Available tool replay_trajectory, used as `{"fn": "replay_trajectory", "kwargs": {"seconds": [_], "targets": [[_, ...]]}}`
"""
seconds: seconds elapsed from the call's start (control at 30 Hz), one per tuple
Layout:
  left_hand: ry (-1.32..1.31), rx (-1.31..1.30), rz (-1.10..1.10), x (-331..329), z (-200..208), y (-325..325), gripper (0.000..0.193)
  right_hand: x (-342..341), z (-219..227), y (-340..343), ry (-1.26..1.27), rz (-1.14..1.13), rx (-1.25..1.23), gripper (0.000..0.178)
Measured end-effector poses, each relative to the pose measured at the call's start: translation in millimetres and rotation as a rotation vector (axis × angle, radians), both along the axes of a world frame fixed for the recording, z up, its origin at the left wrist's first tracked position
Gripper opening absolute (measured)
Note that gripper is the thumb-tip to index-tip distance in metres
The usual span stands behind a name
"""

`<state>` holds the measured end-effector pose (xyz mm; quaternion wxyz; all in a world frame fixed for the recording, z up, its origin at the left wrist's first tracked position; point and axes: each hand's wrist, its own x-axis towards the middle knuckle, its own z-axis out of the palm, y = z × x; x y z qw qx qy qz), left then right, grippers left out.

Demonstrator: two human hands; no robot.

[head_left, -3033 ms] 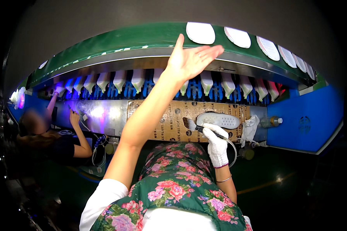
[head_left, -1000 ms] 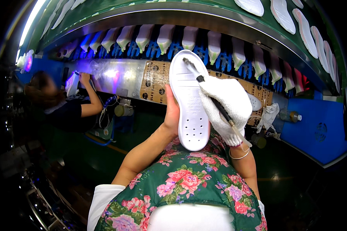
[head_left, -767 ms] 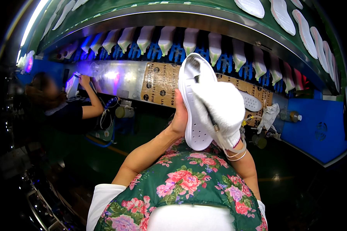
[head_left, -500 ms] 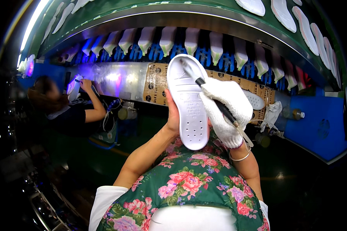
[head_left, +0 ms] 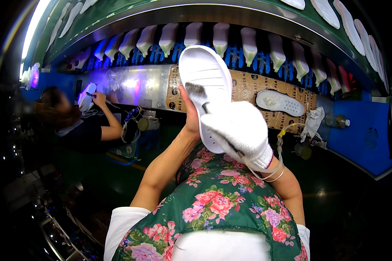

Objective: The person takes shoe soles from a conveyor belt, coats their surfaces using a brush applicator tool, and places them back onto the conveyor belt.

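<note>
Brush (head_left: 196, 89) down from upper end of white sole (head_left: 207, 65) to its left edge

Sole at centre of frame, held at its left edge by bare left hand (head_left: 190, 119). Gloved right hand (head_left: 241, 130) closed round the brush handle. Second sole (head_left: 279, 103) on brown cardboard (head_left: 244, 87), right of centre. Capped bottle (head_left: 336, 121) at right; contents unclear. Jars left of centre (head_left: 149, 124) and lower right (head_left: 303, 152); contents too dim to tell.
</note>
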<state>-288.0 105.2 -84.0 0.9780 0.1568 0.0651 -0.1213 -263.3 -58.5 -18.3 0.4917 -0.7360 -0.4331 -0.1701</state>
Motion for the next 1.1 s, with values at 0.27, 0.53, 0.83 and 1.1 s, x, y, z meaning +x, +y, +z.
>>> {"fn": "replay_trajectory", "kwargs": {"seconds": [0.27,0.53,0.83,1.1], "targets": [[0.073,0.228,0.123,12,3,11,0.122,7,-3,-4,0.078,-0.006,0.025,0.032],[-0.006,0.099,-0.102,16,-3,30,0.129,5,-5,-1,0.213,0.068,0.147,0.031],[-0.064,-0.020,-0.031,28,-9,42,0.113,3,-18,7,0.170,0.122,0.187,0.033],[-0.069,-0.013,0.006,33,-10,53,0.115,0,-9,7,0.339,0.247,0.202,0.027]]}}
